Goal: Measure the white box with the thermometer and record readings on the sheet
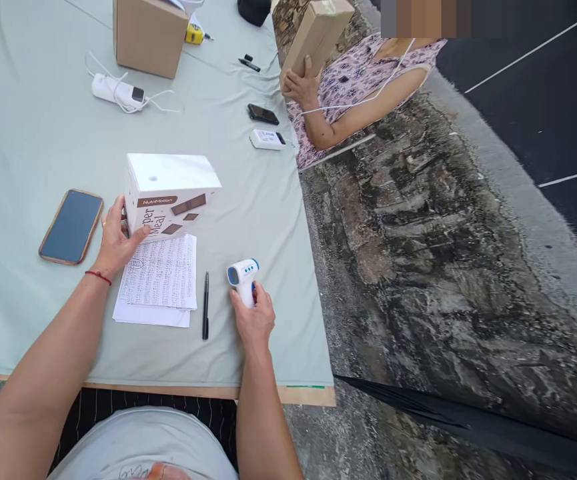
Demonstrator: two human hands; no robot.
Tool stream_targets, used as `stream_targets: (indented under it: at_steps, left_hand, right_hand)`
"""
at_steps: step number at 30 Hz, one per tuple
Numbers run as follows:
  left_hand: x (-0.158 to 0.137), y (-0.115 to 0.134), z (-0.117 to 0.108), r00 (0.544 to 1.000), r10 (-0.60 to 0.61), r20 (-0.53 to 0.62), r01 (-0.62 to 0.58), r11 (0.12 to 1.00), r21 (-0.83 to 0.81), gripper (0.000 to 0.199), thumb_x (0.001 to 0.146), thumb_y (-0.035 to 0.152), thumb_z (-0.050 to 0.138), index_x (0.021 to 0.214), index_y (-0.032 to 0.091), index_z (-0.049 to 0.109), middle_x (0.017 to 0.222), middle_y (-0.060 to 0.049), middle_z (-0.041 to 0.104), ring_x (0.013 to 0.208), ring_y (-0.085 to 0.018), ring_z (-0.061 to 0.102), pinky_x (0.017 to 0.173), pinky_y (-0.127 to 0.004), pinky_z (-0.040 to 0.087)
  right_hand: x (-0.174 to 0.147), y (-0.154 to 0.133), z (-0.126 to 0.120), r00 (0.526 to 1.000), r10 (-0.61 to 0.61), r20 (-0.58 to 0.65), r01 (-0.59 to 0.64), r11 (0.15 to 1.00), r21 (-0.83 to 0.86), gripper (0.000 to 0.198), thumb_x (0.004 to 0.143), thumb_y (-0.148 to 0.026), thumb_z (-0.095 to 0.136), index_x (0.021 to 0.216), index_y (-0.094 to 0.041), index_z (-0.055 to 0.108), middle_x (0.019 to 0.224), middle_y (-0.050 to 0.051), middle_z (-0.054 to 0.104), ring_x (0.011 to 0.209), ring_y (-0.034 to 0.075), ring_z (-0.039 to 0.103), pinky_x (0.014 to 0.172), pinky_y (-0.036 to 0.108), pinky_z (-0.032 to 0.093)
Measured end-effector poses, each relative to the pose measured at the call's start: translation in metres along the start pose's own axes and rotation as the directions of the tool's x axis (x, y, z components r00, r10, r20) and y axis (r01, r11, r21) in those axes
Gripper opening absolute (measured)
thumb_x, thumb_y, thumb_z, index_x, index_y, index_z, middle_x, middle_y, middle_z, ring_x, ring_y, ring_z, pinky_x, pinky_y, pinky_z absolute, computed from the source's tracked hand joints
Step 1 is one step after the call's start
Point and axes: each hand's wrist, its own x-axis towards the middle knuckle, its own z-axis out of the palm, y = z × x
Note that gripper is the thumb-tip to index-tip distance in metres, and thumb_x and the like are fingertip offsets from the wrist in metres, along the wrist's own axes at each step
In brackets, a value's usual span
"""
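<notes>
My left hand (117, 235) grips the near left corner of a white NutriMotion meal box (173, 175), thumb on its printed front and fingers along its left side. The box is at the far end of some printed sheets (161, 277), partly over them. In my right hand (255, 319) is a white and blue infrared thermometer (243, 272), held by its handle, with its head pointing up and the screen towards me. A black pen (206, 305) lies between the sheets and my right hand. Left of the box rests a smartphone (71, 227) with a brown edge.
A cardboard box (149, 37), a white device with a cable (118, 92) and a yellow tape measure (194, 33) stand farther back. Near the right edge lie a black phone (263, 114), a white device (267, 139) and a marker (249, 63). Another person's hand (304, 87) holds a carton (315, 40).
</notes>
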Motion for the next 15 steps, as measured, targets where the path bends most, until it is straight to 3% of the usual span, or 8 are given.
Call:
stream_targets:
  at_steps: [4,7,9,12,14,15]
  left_hand:
    - [0.000,0.000,-0.001,0.999,0.015,0.035,-0.017,0.998,0.065,0.075,0.083,0.062,0.065,0.146,0.031,0.039,0.132,-0.011,0.056,0.120,-0.031,0.050,0.096,-0.051,0.050]
    - [-0.004,0.010,0.001,0.994,0.067,-0.082,-0.055,0.989,0.140,0.075,0.082,0.058,0.067,0.144,0.029,0.035,0.138,-0.013,0.048,0.120,-0.030,0.050,0.097,-0.051,0.048]
    - [-0.010,0.021,0.002,0.970,0.135,-0.201,-0.084,0.967,0.241,0.073,0.080,0.054,0.069,0.139,0.026,0.035,0.138,-0.014,0.042,0.121,-0.031,0.048,0.096,-0.051,0.048]
    - [-0.021,0.035,0.007,0.931,0.243,-0.274,-0.129,0.918,0.374,0.057,0.081,0.048,0.066,0.126,0.024,0.042,0.126,-0.013,0.042,0.121,-0.031,0.045,0.095,-0.052,0.047]
    - [-0.028,0.042,0.012,0.947,0.265,-0.181,-0.176,0.901,0.397,0.041,0.082,0.043,0.063,0.115,0.023,0.048,0.115,-0.011,0.046,0.115,-0.031,0.049,0.094,-0.052,0.046]
    - [-0.031,0.043,0.016,0.962,0.260,-0.079,-0.210,0.897,0.389,0.032,0.083,0.039,0.061,0.109,0.023,0.051,0.110,-0.010,0.050,0.111,-0.030,0.052,0.093,-0.052,0.046]
  right_hand:
    - [0.003,0.007,0.001,0.996,-0.086,-0.019,0.084,0.991,-0.102,0.054,0.079,-0.059,0.060,0.115,-0.019,0.066,0.108,0.013,0.066,0.101,0.029,0.059,0.089,0.045,0.046]
    - [-0.001,0.000,-0.002,0.974,-0.184,-0.135,0.176,0.982,-0.072,0.049,0.079,-0.056,0.064,0.110,-0.018,0.068,0.111,0.016,0.062,0.106,0.031,0.055,0.093,0.049,0.043]
    - [-0.008,-0.010,-0.002,0.959,-0.237,-0.159,0.247,0.968,0.047,0.043,0.080,-0.052,0.066,0.107,-0.018,0.069,0.106,0.014,0.061,0.098,0.028,0.056,0.090,0.047,0.045]
    - [-0.022,-0.027,0.002,0.958,-0.283,0.038,0.266,0.934,0.238,0.033,0.084,-0.047,0.064,0.104,-0.020,0.068,0.086,0.005,0.062,0.072,0.018,0.053,0.073,0.036,0.048]
    - [-0.029,-0.036,0.007,0.940,-0.296,0.170,0.249,0.935,0.254,0.033,0.083,-0.046,0.066,0.104,-0.021,0.068,0.077,0.001,0.059,0.064,0.015,0.049,0.065,0.031,0.045]
    - [-0.031,-0.038,0.009,0.932,-0.300,0.203,0.250,0.939,0.238,0.033,0.082,-0.045,0.066,0.105,-0.021,0.069,0.075,0.000,0.059,0.064,0.015,0.048,0.063,0.031,0.044]
